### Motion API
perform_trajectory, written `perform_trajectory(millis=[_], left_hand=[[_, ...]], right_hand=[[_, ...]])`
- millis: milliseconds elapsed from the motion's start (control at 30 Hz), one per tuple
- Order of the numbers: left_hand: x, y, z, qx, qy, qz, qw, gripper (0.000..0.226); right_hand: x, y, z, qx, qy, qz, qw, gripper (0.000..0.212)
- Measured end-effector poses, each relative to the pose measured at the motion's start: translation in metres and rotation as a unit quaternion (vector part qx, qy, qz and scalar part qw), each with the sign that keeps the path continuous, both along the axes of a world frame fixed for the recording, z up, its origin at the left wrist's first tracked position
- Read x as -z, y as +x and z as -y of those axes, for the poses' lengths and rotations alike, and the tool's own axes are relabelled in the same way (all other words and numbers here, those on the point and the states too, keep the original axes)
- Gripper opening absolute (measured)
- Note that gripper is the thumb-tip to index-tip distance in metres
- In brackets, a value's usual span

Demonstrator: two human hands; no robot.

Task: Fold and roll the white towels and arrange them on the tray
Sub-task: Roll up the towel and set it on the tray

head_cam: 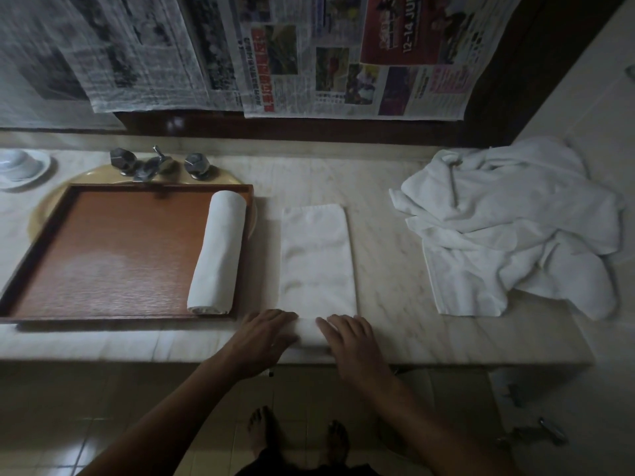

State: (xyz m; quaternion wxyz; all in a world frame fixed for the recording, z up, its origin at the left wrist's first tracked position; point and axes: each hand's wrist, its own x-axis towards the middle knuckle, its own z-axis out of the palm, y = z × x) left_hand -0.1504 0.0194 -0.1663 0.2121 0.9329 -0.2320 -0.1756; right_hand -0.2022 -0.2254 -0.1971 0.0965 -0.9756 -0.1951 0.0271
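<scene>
A white towel (318, 259) folded into a long strip lies on the marble counter, its near end turned into a small roll. My left hand (263, 338) and my right hand (350, 338) rest on that roll with fingers laid over it, side by side. One finished rolled towel (217, 252) lies along the right side of the brown wooden tray (103, 255), which sits over the sink at the left.
A heap of loose white towels (508, 228) fills the counter's right end. Metal taps (154, 163) stand behind the tray, and a white dish (20, 168) sits far left. Newspaper sheets (275, 53) hang on the wall behind. The counter edge (446, 357) runs just under my wrists.
</scene>
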Motion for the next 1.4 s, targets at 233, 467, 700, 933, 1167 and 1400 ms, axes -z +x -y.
perform_trajectory(millis=[233,467,700,933,1167,1400], left_hand=[[0.005,-0.025,-0.016,-0.033,-0.05,-0.025,0.998,0.059],[0.008,-0.025,-0.015,-0.075,-0.097,-0.038,0.992,0.047],[0.006,-0.005,-0.014,-0.1,-0.101,-0.098,0.985,0.048],[0.001,0.014,-0.012,-0.102,-0.046,-0.149,0.982,0.057],[-0.002,-0.017,0.02,-0.09,-0.019,0.079,0.993,0.061],[0.015,-0.013,0.014,-0.018,0.037,0.067,0.997,0.078]], right_hand=[[-0.007,-0.01,0.008,-0.018,0.017,-0.062,0.998,0.073],[-0.021,0.005,0.011,-0.004,0.055,-0.141,0.989,0.055],[-0.03,-0.001,-0.002,0.021,0.022,-0.103,0.994,0.064],[-0.02,-0.041,-0.036,0.05,0.014,0.008,0.999,0.082],[-0.012,-0.019,-0.032,0.044,-0.054,-0.004,0.998,0.095],[-0.023,0.015,-0.022,0.012,-0.068,-0.075,0.995,0.099]])
